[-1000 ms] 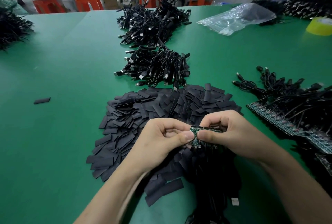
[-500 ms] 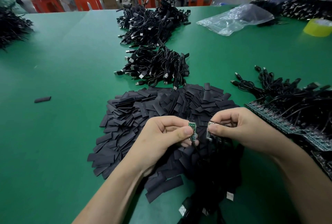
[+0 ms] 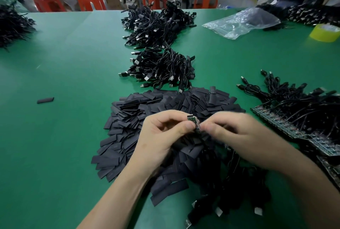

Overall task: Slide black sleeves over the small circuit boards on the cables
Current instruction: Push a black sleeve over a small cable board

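Observation:
My left hand (image 3: 161,137) pinches a small green circuit board (image 3: 193,122) between thumb and fingers, just above a wide heap of flat black sleeves (image 3: 147,118). My right hand (image 3: 237,133) is blurred; its curled fingertips meet the board from the right, and whether they grip it is unclear. Black cables (image 3: 220,177) hang from the board down under both hands. A strip of joined boards with cables (image 3: 287,124) lies to the right.
Two piles of finished black USB cables (image 3: 158,70) (image 3: 156,24) lie on the green table (image 3: 64,63) beyond the sleeves. A single sleeve (image 3: 45,100) lies at left. A plastic bag (image 3: 239,23), yellow tape roll (image 3: 324,32) and other workers' hands are at the far edge.
One board was snapped off the strip as my hands pulled apart. My right hand has now come back to the board in my left hand, and both hands sit slightly higher.

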Demonstrator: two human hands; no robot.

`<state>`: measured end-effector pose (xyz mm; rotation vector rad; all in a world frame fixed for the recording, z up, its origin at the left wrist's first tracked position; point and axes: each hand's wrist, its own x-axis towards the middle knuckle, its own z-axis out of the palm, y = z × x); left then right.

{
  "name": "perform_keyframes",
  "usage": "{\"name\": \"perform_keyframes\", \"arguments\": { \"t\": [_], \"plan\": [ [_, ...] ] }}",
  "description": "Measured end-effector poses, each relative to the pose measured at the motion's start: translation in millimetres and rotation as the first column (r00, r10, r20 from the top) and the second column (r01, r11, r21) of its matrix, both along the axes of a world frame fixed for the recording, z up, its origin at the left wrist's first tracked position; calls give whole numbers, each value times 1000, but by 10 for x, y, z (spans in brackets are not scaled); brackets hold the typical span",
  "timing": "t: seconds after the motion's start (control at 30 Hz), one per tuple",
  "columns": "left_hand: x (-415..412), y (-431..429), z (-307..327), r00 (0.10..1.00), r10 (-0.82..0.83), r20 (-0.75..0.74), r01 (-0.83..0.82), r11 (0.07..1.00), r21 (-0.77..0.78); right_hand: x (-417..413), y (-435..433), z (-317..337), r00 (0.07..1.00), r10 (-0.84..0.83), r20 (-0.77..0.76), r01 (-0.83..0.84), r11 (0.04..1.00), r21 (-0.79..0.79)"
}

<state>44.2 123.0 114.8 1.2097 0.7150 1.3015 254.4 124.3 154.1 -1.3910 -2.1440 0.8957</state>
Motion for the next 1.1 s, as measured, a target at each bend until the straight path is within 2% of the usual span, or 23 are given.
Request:
{"name": "perform_keyframes", "arguments": {
  "t": [0.07, 0.2, 0.3, 0.37, 0.43, 0.47, 0.53, 0.57, 0.63, 0.8, 0.9, 0.97, 1.03, 1.1],
  "plan": [
    [-14, 41, -27, 993, 92, -68, -87, 993, 78, -193, -53, -25, 979, 99, -176, -132, 974, -184],
    [-111, 104, -78, 945, 168, -282, -122, 977, 172, -313, -93, -50, 912, -1, -411, -106, 966, -238],
    [-250, 161, -123, 775, 201, -599, -1, 948, 317, -253, -83, 68, 782, -132, -608, -80, 948, -309],
    [-324, 188, -137, 630, 164, -759, 148, 934, 325, -167, -24, 176, 707, -207, -676, -33, 945, -324],
    [-373, 200, -147, 496, 154, -855, 252, 916, 311, -81, 69, 246, 728, -232, -646, 42, 954, -296],
    [-387, 203, -148, 457, 154, -876, 278, 911, 305, -56, 116, 255, 790, -227, -570, 99, 964, -246],
    [-403, 210, -146, 429, 155, -890, 295, 907, 300, -50, 189, 205, 933, -204, -298, 191, 979, -71],
    [-408, 215, -148, 424, 155, -892, 296, 908, 298, -70, 206, 153, 969, -197, -150, 203, 979, 26],
    [-403, 224, -148, 430, 159, -889, 295, 906, 305, -144, 194, 59, 982, -187, 9, 185, 977, 111],
    [-385, 231, -168, 497, 202, -844, 258, 894, 366, -262, 161, -191, 991, -135, -7, 135, 989, 68],
    [-358, 221, -157, 610, 210, -764, 176, 904, 389, -274, 132, -292, 992, -106, -64, 109, 993, 47],
    [-340, 218, -161, 705, 234, -670, 35, 931, 362, -267, 99, -324, 988, -90, -128, 94, 995, 32],
    [-327, 210, -173, 795, 218, -566, -85, 964, 252, -267, 70, -347, 979, -79, -186, 84, 996, 20],
    [-300, 198, -192, 868, 161, -469, -110, 985, 134, -282, 56, -373, 971, -98, -219, 109, 993, 40]
  ]
}}
